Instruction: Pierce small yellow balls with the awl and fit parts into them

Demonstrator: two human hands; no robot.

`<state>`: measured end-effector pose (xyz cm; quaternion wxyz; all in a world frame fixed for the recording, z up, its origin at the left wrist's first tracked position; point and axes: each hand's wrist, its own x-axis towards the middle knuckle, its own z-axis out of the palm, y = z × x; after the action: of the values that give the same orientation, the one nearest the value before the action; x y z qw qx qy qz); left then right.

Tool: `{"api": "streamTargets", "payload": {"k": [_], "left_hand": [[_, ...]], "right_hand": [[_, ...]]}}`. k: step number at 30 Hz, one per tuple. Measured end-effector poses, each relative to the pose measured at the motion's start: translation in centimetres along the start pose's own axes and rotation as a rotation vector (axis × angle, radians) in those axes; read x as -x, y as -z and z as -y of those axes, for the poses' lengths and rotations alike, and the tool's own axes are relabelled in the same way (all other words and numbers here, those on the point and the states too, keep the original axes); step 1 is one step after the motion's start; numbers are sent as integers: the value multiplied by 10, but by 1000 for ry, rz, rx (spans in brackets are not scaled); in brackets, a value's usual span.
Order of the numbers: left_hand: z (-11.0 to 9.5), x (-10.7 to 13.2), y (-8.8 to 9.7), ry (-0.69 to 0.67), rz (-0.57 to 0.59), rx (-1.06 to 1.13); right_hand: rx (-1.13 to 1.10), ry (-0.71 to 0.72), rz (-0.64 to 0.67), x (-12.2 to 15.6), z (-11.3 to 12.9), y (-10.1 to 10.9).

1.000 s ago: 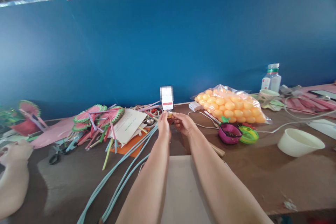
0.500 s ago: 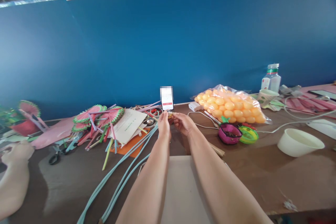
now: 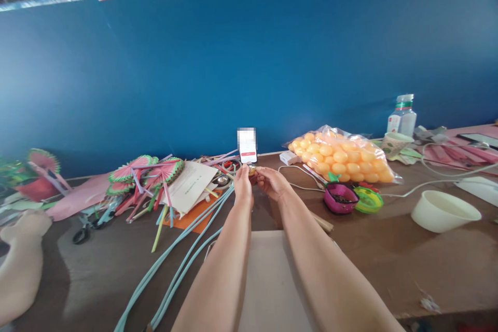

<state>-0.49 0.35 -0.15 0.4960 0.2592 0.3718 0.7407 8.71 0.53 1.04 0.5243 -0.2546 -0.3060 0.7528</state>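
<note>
Both my hands meet at the middle of the table, just below an upright phone (image 3: 248,146) with a lit white screen. Between the fingertips is a small gold-coloured piece (image 3: 252,170), too small to name. My left hand (image 3: 243,187) is closed at its left side, and my right hand (image 3: 271,182) pinches at its right side. Left of my hands lie a round silvery thing (image 3: 222,180) and long pale blue tubes (image 3: 190,229). A purple bowl (image 3: 341,201) with small dark bits stands to the right, beside a green dish (image 3: 369,200).
Pink paper fans (image 3: 167,172), a paper sheet (image 3: 191,184) and scissors (image 3: 82,234) lie left. A co-worker's arm (image 3: 23,264) rests at the far left. Rightward are a bag of orange balls (image 3: 342,156), a cream tub (image 3: 443,211), a bottle (image 3: 402,116) and a white cable (image 3: 400,195).
My hands stay in nearly the same place, still closed around the small piece. The co-worker's hand at the far left has shifted slightly.
</note>
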Motion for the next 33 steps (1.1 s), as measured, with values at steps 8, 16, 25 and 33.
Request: {"api": "streamTargets", "payload": {"k": [8, 16, 25, 33], "left_hand": [[2, -1, 0, 2, -8, 8], [2, -2, 0, -11, -1, 1], [0, 1, -2, -24, 8, -19], [2, 0, 1, -74, 40, -32]], "right_hand": [[-24, -14, -14, -1, 0, 1], [-12, -15, -30, 1, 1, -2], [12, 15, -12, 1, 0, -1], [-1, 22, -19, 3, 0, -2]]}}
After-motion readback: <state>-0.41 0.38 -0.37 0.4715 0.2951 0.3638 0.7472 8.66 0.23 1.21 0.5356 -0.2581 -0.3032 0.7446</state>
